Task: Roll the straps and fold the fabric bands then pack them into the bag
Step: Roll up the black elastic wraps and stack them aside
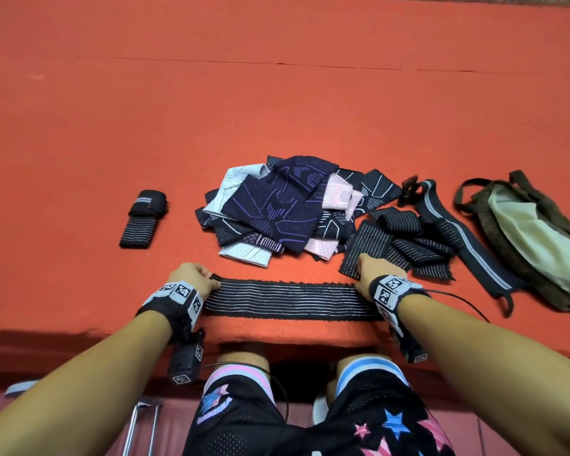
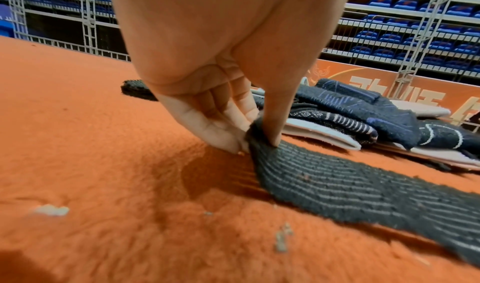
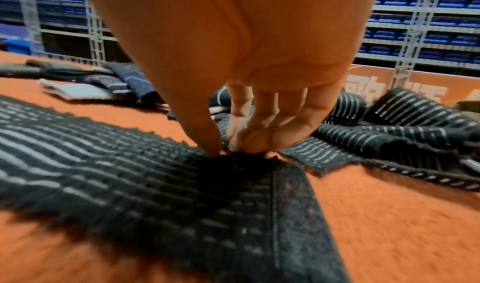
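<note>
A black strap with thin white stripes [image 1: 290, 299] lies stretched flat along the near edge of the orange table. My left hand [image 1: 195, 279] pinches its left end [image 2: 259, 135] between thumb and fingers. My right hand [image 1: 372, 271] pinches the far edge of the strap [image 3: 155, 174] near its right end, beside a plain dark patch. One rolled strap [image 1: 144, 218] lies at the left. A heap of folded fabric bands [image 1: 287, 205] sits in the middle. Loose striped straps [image 1: 405, 245] lie right of it. The olive bag [image 1: 533, 238] lies open at the far right.
A long dark belt with a grey stripe [image 1: 468, 241] runs between the loose straps and the bag. The table's near edge [image 1: 277, 337] is just below the stretched strap, my knees under it. Bare orange cloth [image 1: 277, 93] spreads behind the heap.
</note>
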{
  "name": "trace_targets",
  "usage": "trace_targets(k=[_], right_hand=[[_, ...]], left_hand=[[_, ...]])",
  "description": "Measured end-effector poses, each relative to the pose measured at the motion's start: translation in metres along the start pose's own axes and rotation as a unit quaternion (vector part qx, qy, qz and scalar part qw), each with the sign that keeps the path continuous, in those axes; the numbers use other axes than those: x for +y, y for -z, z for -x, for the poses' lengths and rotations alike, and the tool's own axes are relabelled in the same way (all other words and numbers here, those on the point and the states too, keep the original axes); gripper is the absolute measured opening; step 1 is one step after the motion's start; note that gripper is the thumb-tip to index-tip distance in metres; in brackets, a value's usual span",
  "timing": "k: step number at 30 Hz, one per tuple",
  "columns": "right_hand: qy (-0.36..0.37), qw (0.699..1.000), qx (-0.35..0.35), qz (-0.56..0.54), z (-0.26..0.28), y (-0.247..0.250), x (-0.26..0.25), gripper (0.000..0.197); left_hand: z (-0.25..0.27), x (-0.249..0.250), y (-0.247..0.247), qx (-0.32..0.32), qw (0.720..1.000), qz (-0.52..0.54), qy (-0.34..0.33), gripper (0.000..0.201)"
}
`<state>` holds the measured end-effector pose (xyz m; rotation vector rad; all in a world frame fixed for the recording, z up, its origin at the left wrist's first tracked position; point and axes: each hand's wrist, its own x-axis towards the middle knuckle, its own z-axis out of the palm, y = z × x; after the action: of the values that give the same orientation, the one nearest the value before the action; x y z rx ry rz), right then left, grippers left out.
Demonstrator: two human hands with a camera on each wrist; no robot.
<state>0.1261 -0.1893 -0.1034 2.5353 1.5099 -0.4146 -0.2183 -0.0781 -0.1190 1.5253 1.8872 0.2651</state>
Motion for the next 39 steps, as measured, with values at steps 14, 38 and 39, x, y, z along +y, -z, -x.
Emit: trace_targets(k=[14,38,39], right_hand=[[0.208,0.907,-0.123,-0.346,0.016,-0.027,-0.193,0.014],[0.143,0.958,-0.077,-0.238,0.010,-0.029,-0.172,0.018],[0.143,0.957,-0.071,-0.241,0.010,-0.031,-0.172,0.023]], left_hand=[[0.011,0.003,-0.001,-0.006,0.997,0.071,-0.022,0.024],[0.017,0.005,-0.036,-0.070,0.985,0.154,-0.027,0.016],[0.016,0.005,-0.037,-0.068,0.987,0.144,-0.030,0.016]])
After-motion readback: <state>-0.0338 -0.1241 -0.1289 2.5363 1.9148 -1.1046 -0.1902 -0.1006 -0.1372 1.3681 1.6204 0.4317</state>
